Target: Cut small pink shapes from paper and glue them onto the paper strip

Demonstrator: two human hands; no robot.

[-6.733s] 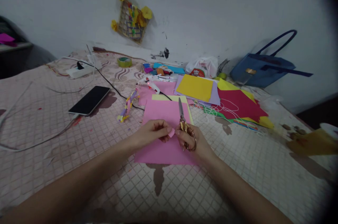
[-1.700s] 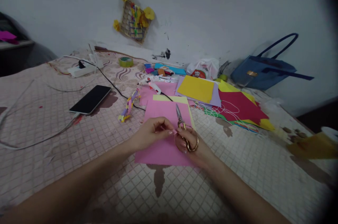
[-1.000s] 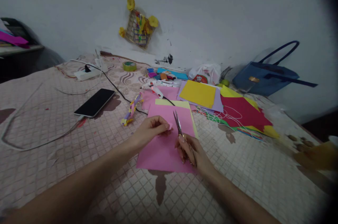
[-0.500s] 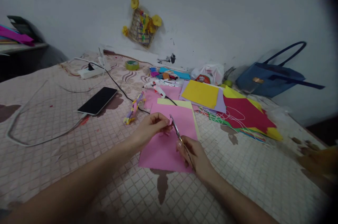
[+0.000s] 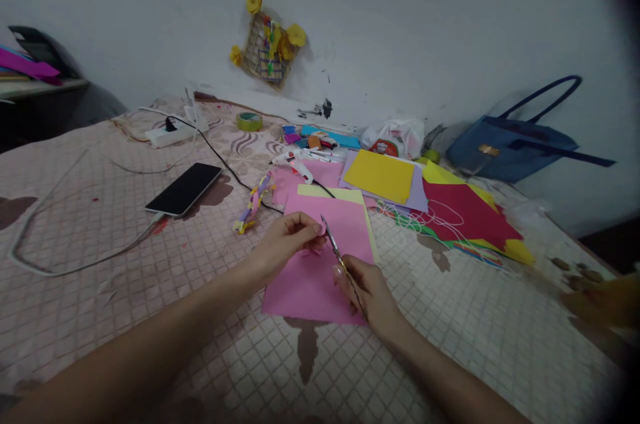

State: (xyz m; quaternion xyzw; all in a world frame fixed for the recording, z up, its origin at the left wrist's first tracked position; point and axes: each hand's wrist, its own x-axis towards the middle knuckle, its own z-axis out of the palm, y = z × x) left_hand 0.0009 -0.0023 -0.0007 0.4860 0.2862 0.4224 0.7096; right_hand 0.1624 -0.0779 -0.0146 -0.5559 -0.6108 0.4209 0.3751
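My left hand (image 5: 296, 232) pinches a small pink paper piece (image 5: 323, 229) between thumb and fingers, above a large pink sheet (image 5: 310, 291). Scissors (image 5: 333, 242) are gripped in my right hand (image 5: 363, 287), their blades pointing up and left, with the tips beside the small piece. The blades look closed or nearly so. Under the pink sheet, the edge of a pale yellow sheet (image 5: 371, 234) shows at the top and right. Part of the small piece is hidden by my left fingers.
Left of the sheets lie a phone (image 5: 184, 189) on a cable and a twisted paper strip (image 5: 254, 203). Behind are a glue gun (image 5: 301, 171) and green tape (image 5: 249, 121). Yellow paper (image 5: 380, 176), white string (image 5: 445, 219), red paper (image 5: 467, 214) and a blue bag (image 5: 510, 147) are right.
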